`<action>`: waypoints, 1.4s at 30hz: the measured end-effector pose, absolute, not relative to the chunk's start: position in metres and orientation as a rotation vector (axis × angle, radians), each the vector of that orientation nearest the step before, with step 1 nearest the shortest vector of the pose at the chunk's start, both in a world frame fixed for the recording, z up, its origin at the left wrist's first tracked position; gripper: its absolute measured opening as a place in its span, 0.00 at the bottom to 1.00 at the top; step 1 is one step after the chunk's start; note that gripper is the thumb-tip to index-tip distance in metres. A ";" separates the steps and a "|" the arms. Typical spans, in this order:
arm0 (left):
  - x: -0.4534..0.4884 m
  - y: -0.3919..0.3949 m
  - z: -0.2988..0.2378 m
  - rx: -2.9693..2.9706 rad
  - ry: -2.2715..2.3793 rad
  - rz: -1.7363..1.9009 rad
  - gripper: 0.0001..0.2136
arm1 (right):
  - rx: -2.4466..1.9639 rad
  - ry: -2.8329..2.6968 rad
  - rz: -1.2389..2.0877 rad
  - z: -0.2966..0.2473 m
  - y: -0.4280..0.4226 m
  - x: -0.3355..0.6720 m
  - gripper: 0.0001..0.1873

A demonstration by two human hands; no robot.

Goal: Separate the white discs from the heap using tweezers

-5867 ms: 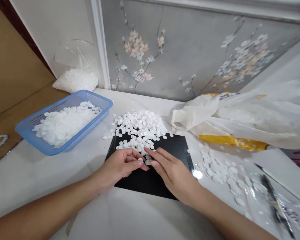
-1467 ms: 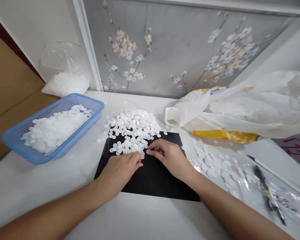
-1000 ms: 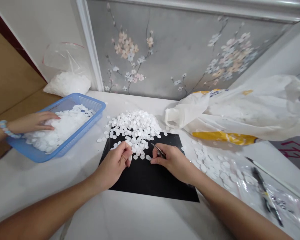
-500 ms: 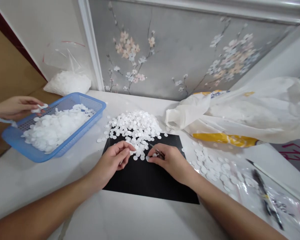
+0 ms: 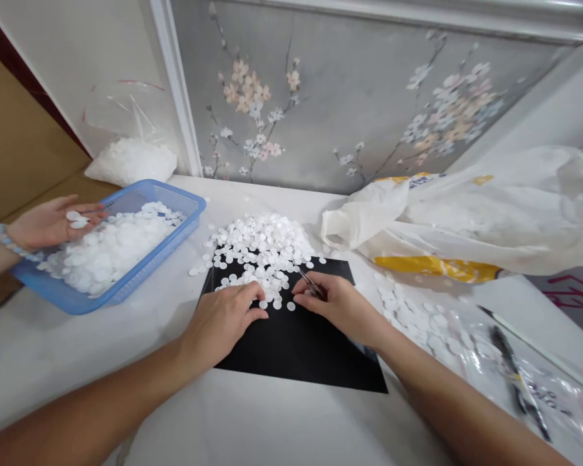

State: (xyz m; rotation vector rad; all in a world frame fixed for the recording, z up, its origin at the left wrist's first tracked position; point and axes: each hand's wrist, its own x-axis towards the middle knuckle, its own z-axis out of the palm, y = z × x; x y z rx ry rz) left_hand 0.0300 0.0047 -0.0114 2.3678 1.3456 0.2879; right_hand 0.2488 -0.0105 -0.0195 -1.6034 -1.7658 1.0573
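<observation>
A heap of small white discs (image 5: pixel 267 236) spills onto the upper part of a black sheet (image 5: pixel 296 356). My left hand (image 5: pixel 226 317) is palm down at the left of the loose discs, thumb and index finger apart; its other fingers are partly hidden. In my right hand (image 5: pixel 337 301) is a slim metal tool that looks like tweezers (image 5: pixel 312 285), its tip pointing up-left toward the heap. A pale disc seems to sit by the right fingers. One single disc (image 5: pixel 291 306) lies on the sheet between my hands.
Another person's hand (image 5: pixel 61 223) holds discs over a blue basket (image 5: pixel 140 272) at left. Behind it stands a clear bag of white pieces (image 5: pixel 133 160). At right are a white plastic bag (image 5: pixel 466 220), flat discs (image 5: pixel 408 317), a pen (image 5: pixel 517 378) and a clear packet (image 5: pixel 558 401).
My left hand has rolled palm down and its fingers have parted. My right hand has shifted slightly right, leaving a disc on the sheet. The other person's hand has moved right, turning palm up.
</observation>
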 end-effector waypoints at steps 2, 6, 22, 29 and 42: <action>0.030 0.006 -0.012 2.357 1.348 0.274 0.05 | -1.601 -1.872 0.962 -0.019 -0.013 0.242 0.03; 0.031 0.005 -0.013 2.468 1.310 0.269 0.03 | -1.537 -2.033 0.825 -0.019 -0.015 0.236 0.06; 0.022 0.009 -0.008 1.393 1.050 0.541 0.10 | -1.395 -2.089 0.905 -0.016 -0.015 0.241 0.06; 0.021 0.009 -0.007 1.366 1.013 0.438 0.07 | -1.572 -1.926 0.869 -0.019 -0.012 0.241 0.09; 0.020 0.011 -0.006 1.180 0.978 0.590 0.11 | -1.405 -1.668 1.087 0.002 0.011 0.222 0.04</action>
